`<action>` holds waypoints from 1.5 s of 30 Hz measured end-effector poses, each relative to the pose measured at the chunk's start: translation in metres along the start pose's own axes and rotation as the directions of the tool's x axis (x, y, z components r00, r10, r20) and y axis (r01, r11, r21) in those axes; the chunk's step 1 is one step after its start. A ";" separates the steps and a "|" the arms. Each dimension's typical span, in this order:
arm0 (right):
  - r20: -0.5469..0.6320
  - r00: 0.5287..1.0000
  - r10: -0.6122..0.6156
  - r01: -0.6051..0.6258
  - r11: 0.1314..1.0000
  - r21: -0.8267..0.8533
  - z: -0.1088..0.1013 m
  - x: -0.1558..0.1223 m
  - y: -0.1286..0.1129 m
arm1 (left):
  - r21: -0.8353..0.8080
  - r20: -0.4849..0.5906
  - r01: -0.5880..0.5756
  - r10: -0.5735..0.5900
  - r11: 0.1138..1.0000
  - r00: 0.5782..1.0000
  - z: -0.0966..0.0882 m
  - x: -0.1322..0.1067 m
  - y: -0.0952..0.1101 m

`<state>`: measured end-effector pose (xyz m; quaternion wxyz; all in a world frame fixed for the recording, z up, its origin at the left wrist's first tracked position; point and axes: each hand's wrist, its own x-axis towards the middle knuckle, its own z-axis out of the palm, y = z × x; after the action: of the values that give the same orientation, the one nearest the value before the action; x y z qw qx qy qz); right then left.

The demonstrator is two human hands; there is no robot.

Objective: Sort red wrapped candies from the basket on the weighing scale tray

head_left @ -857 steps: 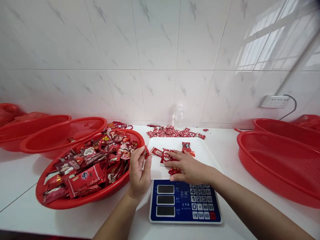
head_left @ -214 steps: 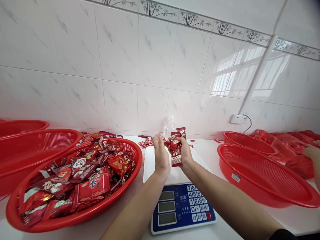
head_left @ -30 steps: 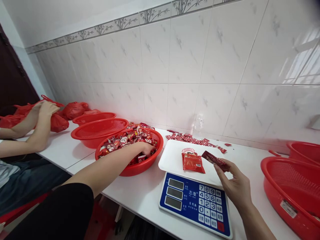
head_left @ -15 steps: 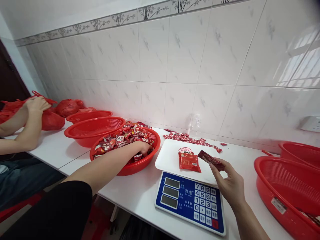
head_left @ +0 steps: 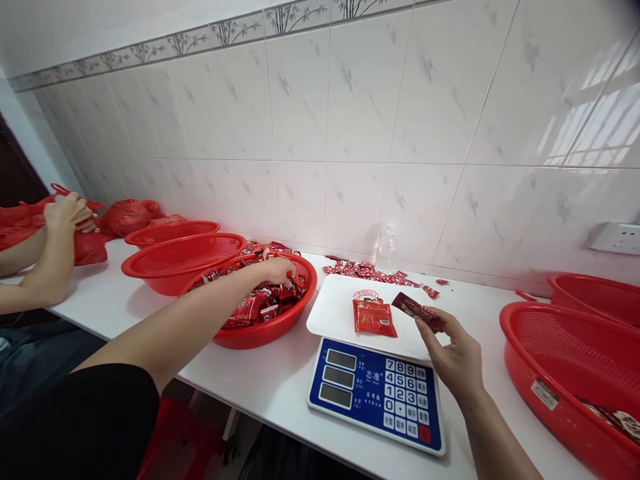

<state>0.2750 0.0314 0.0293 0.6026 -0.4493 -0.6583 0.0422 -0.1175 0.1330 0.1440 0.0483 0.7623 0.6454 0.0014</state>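
My left hand (head_left: pixel 278 270) reaches into the red basket (head_left: pixel 260 332) of red snack packets (head_left: pixel 255 308), its fingers closed around a few small packets. My right hand (head_left: pixel 454 355) hovers over the right edge of the white scale pan (head_left: pixel 334 313) and pinches a dark red packet (head_left: pixel 416 310) by its end. A brighter red packet (head_left: pixel 373 315) lies flat on the pan. The scale's blue keypad panel (head_left: pixel 376 394) faces me.
Two empty red baskets (head_left: pixel 183 257) stand left of the full one. A big red basket (head_left: pixel 570 373) sits at the right. Small red sachets (head_left: pixel 370 271) and a clear bottle (head_left: pixel 386 245) lie by the wall. Another person's hands (head_left: pixel 67 215) handle red bags at far left.
My left hand has lifted out of the heap with small packets in its fingers. My right hand has kept the dark packet over the pan. The view has turned slightly left.
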 end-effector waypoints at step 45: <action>0.417 0.909 -0.003 0.091 0.977 -0.191 -0.003 0.015 -0.004 | -0.370 -0.017 -0.190 0.198 0.910 0.980 0.070 -0.031 0.150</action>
<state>0.2773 0.0366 0.0440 0.4004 -0.4739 -0.7825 0.0534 0.0299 0.0734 0.0880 0.1973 0.7998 0.5542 0.1195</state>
